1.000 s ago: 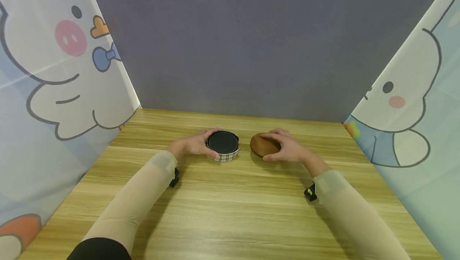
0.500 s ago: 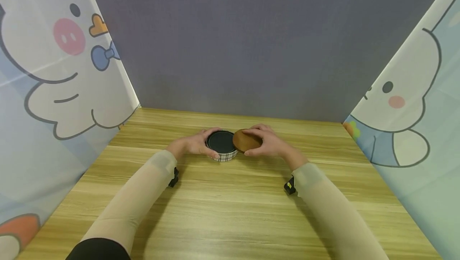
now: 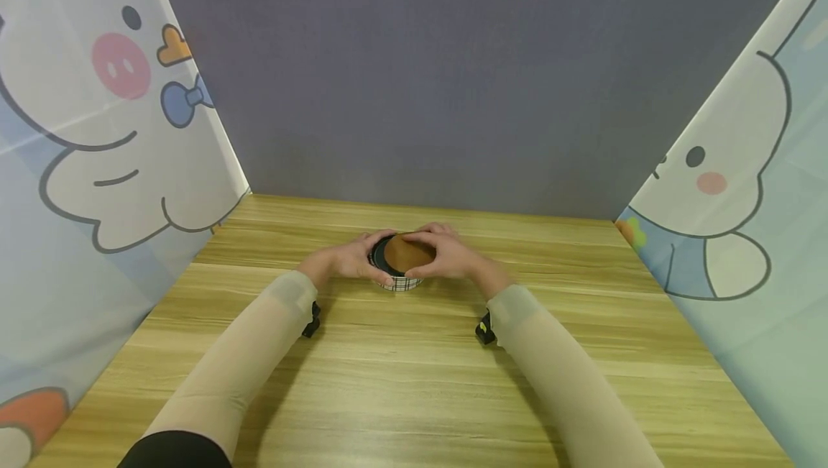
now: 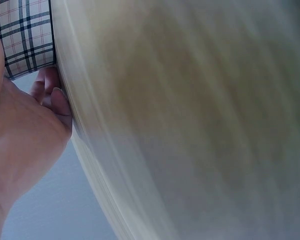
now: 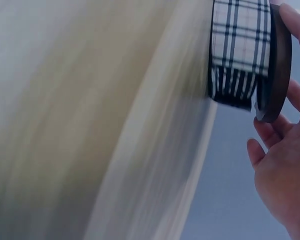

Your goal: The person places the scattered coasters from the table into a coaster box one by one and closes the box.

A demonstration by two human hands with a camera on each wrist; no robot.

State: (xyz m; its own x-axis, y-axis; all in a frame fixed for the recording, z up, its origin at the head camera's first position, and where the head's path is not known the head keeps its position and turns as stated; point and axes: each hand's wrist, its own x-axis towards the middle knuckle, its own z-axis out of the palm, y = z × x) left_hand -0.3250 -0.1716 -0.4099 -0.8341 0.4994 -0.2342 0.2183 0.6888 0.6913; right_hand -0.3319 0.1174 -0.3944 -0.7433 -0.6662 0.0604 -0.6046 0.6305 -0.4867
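Note:
A round plaid-sided coaster holder (image 3: 399, 285) stands on the wooden table near its back edge. My left hand (image 3: 354, 259) grips its left side, thumb at the front. A round brown coaster (image 3: 405, 254) lies over the holder's black top, shifted to the right so that a dark crescent shows at the left. My right hand (image 3: 453, 258) holds this coaster by its edge. In the right wrist view the coaster (image 5: 281, 65) sits right at the holder's rim, and a gap in the plaid wall (image 5: 240, 40) shows striped dark edges inside. The left fingertips are partly hidden behind the holder.
The wooden table (image 3: 388, 367) spreads out in front of the holder. A grey panel (image 3: 427, 80) rises along its back edge. Cloths with cartoon animals hang at the left (image 3: 84, 187) and right (image 3: 731, 187) sides.
My right hand has carried the brown coaster leftward, from beside the holder to over its top. My left hand has kept its grip on the holder in place.

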